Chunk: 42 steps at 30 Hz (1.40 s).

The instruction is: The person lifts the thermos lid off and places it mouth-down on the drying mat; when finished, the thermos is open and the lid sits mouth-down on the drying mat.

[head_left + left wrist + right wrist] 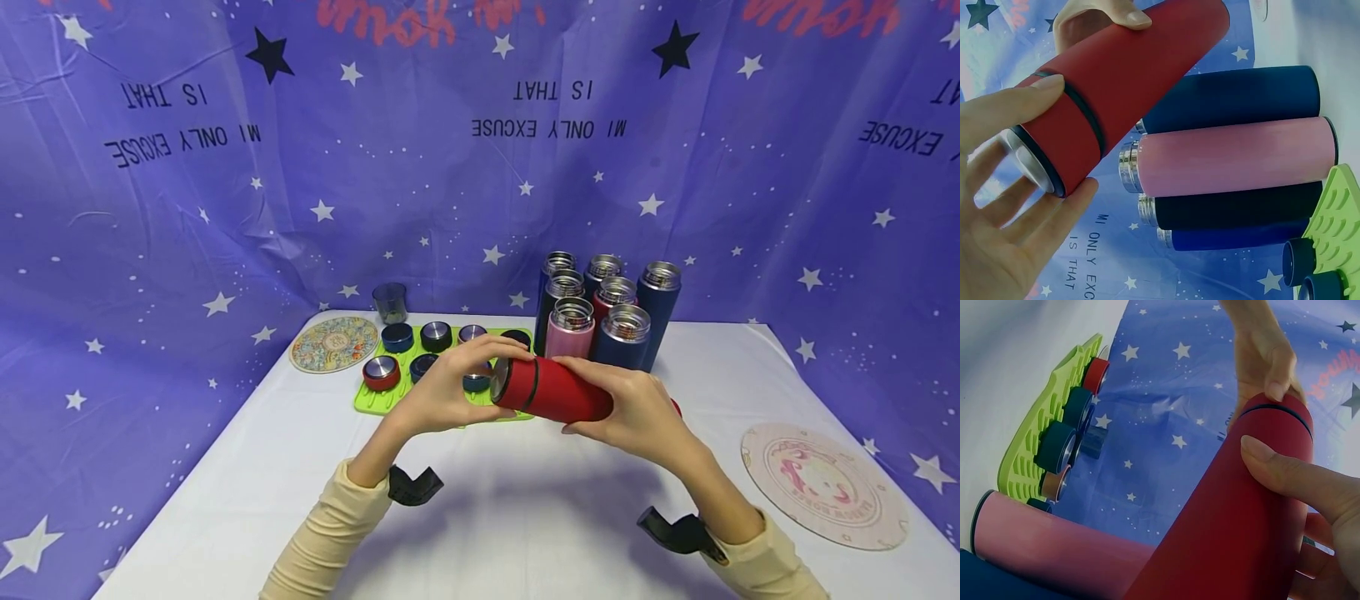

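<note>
A red thermos bottle [567, 392] is held tilted in the air between both hands, above the white table. Its red lid [1063, 137], silver on top, sits on the neck with a dark ring between lid and body. My left hand [447, 385] grips the lid, thumb on one side and fingers on the other. My right hand [637, 408] is wrapped around the bottle's body, its thumb [1266, 453] lying along the red side. In the right wrist view the bottle's lower end runs out of frame.
Behind stand several lidless bottles, among them a pink one [569, 333] and a navy one [622, 337]. Several lids lie on a green mat [369, 402], including a red lid [381, 372]. A glass [390, 302] and round mats, patterned [333, 343] and pink [825, 485], flank them.
</note>
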Available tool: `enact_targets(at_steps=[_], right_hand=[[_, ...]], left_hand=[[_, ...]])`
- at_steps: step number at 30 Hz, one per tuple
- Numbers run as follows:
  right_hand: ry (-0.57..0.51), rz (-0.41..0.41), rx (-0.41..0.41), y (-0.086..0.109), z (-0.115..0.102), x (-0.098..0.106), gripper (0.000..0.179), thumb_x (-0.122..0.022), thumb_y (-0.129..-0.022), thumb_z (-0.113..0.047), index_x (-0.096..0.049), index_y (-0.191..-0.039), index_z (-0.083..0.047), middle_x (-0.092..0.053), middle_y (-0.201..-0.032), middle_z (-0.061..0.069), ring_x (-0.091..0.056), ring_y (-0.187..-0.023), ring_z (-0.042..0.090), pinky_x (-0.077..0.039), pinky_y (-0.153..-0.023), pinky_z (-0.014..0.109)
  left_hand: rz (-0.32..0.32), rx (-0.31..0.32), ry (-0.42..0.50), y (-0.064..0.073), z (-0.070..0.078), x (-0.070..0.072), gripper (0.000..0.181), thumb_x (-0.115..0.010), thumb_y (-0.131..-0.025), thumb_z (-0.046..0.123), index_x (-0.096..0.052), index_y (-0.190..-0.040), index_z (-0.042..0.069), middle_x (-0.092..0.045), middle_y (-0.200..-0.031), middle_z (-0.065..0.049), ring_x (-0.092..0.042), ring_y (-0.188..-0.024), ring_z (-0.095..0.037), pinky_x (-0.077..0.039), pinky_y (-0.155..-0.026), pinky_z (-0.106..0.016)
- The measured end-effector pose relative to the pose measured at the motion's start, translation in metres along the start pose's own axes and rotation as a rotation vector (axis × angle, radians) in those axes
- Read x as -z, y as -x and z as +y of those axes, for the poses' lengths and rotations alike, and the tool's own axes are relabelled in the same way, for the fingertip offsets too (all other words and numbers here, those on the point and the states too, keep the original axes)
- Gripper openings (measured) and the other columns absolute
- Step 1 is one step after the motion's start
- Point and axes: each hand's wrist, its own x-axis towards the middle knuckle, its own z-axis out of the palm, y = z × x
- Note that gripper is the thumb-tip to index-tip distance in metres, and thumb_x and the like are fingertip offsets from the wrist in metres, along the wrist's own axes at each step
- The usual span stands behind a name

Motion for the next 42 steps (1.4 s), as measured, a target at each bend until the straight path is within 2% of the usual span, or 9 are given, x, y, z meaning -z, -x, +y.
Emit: enact_targets(at_steps=[4, 10, 13, 18, 24, 28, 37, 39, 42], right_hand=[[0.01, 0.008, 0.01, 0.0, 0.0, -0.001, 0.082, -0.094, -0.056, -0.033, -0.061, -0.13, -0.017, -0.069, -0.113, 0.004, -0.067, -0.093, 0.02, -0.057, -0.072, 0.039], [0.045, 0.022, 0.025, 0.001, 0.001, -0.003, 0.082, -0.094, -0.057, -0.03, -0.061, -0.13, -0.016, -0.068, -0.116, 0.005, -0.067, -0.098, 0.022, -0.057, -0.076, 0.042], [0.051, 0.021, 0.025, 0.001, 0.002, -0.002, 0.082, -0.094, -0.057, -0.032, -0.061, -0.13, -0.016, -0.068, -0.115, 0.005, -0.067, -0.097, 0.021, -0.057, -0.075, 0.042], [0.014, -0.009, -0.011, 0.001, 0.005, 0.0, 0.083, -0.094, -0.056, -0.033, -0.062, -0.13, -0.018, -0.07, -0.109, 0.004, -0.067, -0.088, 0.018, -0.056, -0.07, 0.038], [-0.014, -0.035, -0.03, 0.002, 0.007, 0.001, 0.083, -0.094, -0.056, -0.033, -0.061, -0.131, -0.019, -0.07, -0.108, 0.003, -0.066, -0.086, 0.017, -0.056, -0.069, 0.037], [0.012, 0.0, 0.006, 0.001, 0.006, 0.0, 0.082, -0.094, -0.056, -0.031, -0.061, -0.13, -0.019, -0.069, -0.112, 0.004, -0.067, -0.091, 0.019, -0.056, -0.071, 0.039], [0.099, 0.05, 0.052, 0.002, 0.003, -0.002, 0.079, -0.092, -0.059, -0.031, -0.062, -0.13, -0.015, -0.066, -0.12, 0.008, -0.065, -0.106, 0.025, -0.056, -0.08, 0.046], [0.088, 0.044, 0.05, 0.002, 0.004, -0.001, 0.079, -0.093, -0.059, -0.031, -0.062, -0.13, -0.015, -0.067, -0.119, 0.008, -0.065, -0.103, 0.025, -0.057, -0.078, 0.045], [0.048, 0.021, 0.032, 0.002, 0.005, 0.0, 0.081, -0.094, -0.057, -0.031, -0.062, -0.13, -0.017, -0.068, -0.115, 0.006, -0.067, -0.097, 0.021, -0.057, -0.074, 0.042]], left_hand=[[0.023, 0.069, 0.029, 0.003, -0.013, -0.004, 0.064, -0.086, -0.072, 0.01, -0.057, -0.129, 0.009, -0.058, -0.124, -0.006, -0.056, -0.109, -0.019, -0.058, -0.075, -0.028], [0.066, 0.227, 0.034, 0.004, -0.015, -0.007, 0.061, -0.085, -0.075, 0.024, -0.058, -0.129, 0.015, -0.062, -0.113, 0.002, -0.063, -0.094, -0.014, -0.058, -0.066, -0.025], [0.064, 0.205, 0.014, 0.004, -0.016, -0.006, 0.063, -0.085, -0.075, 0.024, -0.057, -0.131, 0.015, -0.061, -0.117, 0.002, -0.061, -0.099, -0.014, -0.058, -0.07, -0.026], [0.017, 0.071, -0.023, 0.003, -0.018, -0.003, 0.066, -0.086, -0.073, 0.015, -0.057, -0.132, 0.014, -0.055, -0.132, -0.001, -0.051, -0.118, -0.016, -0.056, -0.082, -0.03], [-0.005, 0.039, -0.036, 0.004, -0.02, -0.002, 0.063, -0.085, -0.074, 0.012, -0.059, -0.13, 0.015, -0.054, -0.134, -0.001, -0.049, -0.122, -0.016, -0.056, -0.082, -0.033], [0.022, 0.064, -0.007, 0.003, -0.016, -0.002, 0.062, -0.085, -0.074, 0.013, -0.059, -0.13, 0.012, -0.059, -0.125, -0.002, -0.054, -0.113, -0.016, -0.058, -0.077, -0.03], [0.076, 0.317, 0.033, 0.005, -0.014, -0.005, 0.058, -0.082, -0.078, 0.023, -0.058, -0.131, 0.017, -0.062, -0.114, 0.003, -0.064, -0.094, -0.015, -0.059, -0.071, -0.03], [0.067, 0.299, 0.037, 0.005, -0.014, -0.005, 0.06, -0.082, -0.078, 0.022, -0.058, -0.132, 0.016, -0.062, -0.115, 0.001, -0.062, -0.097, -0.015, -0.059, -0.073, -0.031], [0.032, 0.197, 0.041, 0.003, -0.015, -0.004, 0.066, -0.085, -0.075, 0.02, -0.055, -0.134, 0.013, -0.059, -0.123, -0.002, -0.058, -0.108, -0.017, -0.057, -0.079, -0.033]])
